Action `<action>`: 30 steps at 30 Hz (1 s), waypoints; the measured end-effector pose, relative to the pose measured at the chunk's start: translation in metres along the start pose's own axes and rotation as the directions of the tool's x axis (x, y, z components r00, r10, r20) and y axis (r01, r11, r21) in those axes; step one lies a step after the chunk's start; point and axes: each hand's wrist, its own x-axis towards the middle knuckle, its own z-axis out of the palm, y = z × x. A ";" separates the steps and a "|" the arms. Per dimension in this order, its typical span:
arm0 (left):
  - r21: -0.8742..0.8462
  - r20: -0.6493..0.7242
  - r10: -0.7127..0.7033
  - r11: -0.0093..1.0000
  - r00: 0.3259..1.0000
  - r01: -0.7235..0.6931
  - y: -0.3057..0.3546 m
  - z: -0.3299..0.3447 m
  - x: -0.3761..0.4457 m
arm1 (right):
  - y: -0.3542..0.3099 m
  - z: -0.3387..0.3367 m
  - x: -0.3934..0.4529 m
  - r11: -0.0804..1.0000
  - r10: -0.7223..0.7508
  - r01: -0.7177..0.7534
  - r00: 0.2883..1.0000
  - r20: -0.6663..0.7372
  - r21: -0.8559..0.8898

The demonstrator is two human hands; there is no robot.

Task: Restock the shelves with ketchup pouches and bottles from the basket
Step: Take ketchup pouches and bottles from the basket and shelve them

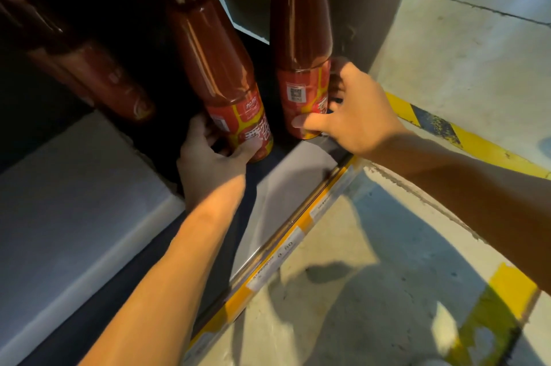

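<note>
Two tall ketchup bottles with red labels stand on a low grey shelf (pixel 292 168). My left hand (pixel 208 154) grips the base of the left ketchup bottle (pixel 214 67), which has a red cap and leans left. My right hand (pixel 354 115) holds the base of the right ketchup bottle (pixel 301 46), thumb across the label, fingers behind it. This bottle stands at the shelf's right end, its cap cut off by the frame's top. No basket or pouches are in view.
More ketchup bottles (pixel 98 67) stand in the dark further left on the shelf. A price strip with yellow tags (pixel 277 252) runs along the shelf's front edge. A grey panel (pixel 366 7) bounds the shelf's right end. Concrete floor with yellow-black tape (pixel 441 130) lies right.
</note>
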 end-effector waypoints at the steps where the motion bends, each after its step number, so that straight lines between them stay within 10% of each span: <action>1: 0.011 0.002 0.005 1.000 1.000 -0.005 0.001 0.002 0.002 | 0.000 0.002 0.001 1.000 -0.003 0.002 1.000 -0.008 -0.017; 30: 0.064 0.037 -0.015 0.998 0.999 0.012 0.012 0.016 0.080 | -0.006 0.036 0.079 0.931 -0.054 0.074 0.996 0.065 -0.358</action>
